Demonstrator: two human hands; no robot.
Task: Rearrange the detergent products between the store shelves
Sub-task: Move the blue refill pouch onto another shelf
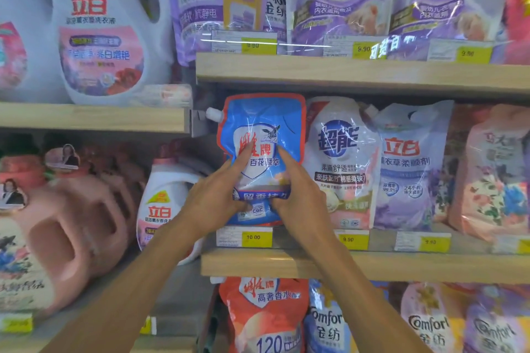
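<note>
Blue pouch [263, 135]: soft glossy plastic, flat with rounded corners, red border, white screw spout at its upper left corner. It stands upright at the left end of the middle shelf [372, 265], a pale wood-look board, above a yellow price tag [256, 237] reading 10.00.

Left hand [215, 198]: pinches the pouch's lower left. Forefinger lies straight up the printed face, the other fingers are curled into the crumpled film.

Right hand [298, 195]: pinches the lower right in the same way, forefinger up the face and the rest clamped on the film.

White pouch [338, 157]: shiny and creased, touching the blue pouch's right edge.

Lavender pouch [407, 169]: spouted, just right of the white one.

White jug [163, 203]: hard moulded plastic with a pink cap, left of the hands on the neighbouring unit.

Pink jug [71, 223]: matte, with a handle cut-out, near left.

Red pouch [263, 312]: glossy, on the shelf below.
</note>
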